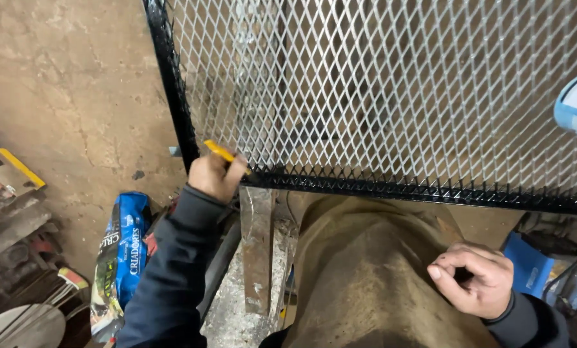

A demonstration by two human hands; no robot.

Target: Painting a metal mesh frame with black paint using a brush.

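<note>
At the lower-left corner of the black frame [391, 188] holding the mesh panel [391, 90], the left hand [216, 175] clenches a yellow-handled brush [224, 153] on glossy, seemingly painted bars, while the right hand [474, 280] rests curled, holding nothing, below the frame.

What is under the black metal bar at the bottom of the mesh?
A rusty steel beam props the black metal bar beside the left hand. A brown apron hides whatever lies below it further right.
</note>
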